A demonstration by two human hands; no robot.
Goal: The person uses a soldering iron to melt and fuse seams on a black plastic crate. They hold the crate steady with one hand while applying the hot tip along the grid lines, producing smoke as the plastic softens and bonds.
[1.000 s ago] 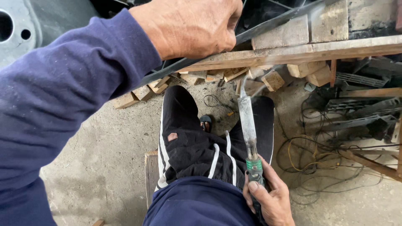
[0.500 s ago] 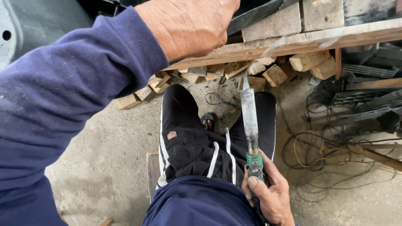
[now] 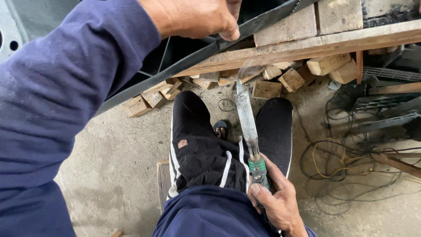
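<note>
Gripping the green-collared handle of a long, worn grey metal knife (image 3: 247, 118), my right hand (image 3: 274, 202) is closed tight by my knee, the blade pointing up toward a rough wooden plank (image 3: 307, 46). My left hand (image 3: 193, 17) is closed on a dark, flat metal strip (image 3: 184, 63) that runs slantwise across that plank. Small sawn wooden blocks (image 3: 280, 81) lie scattered on the concrete floor (image 3: 109, 162) under it, and tangled thin wires (image 3: 351, 166) spread to my right.
</note>
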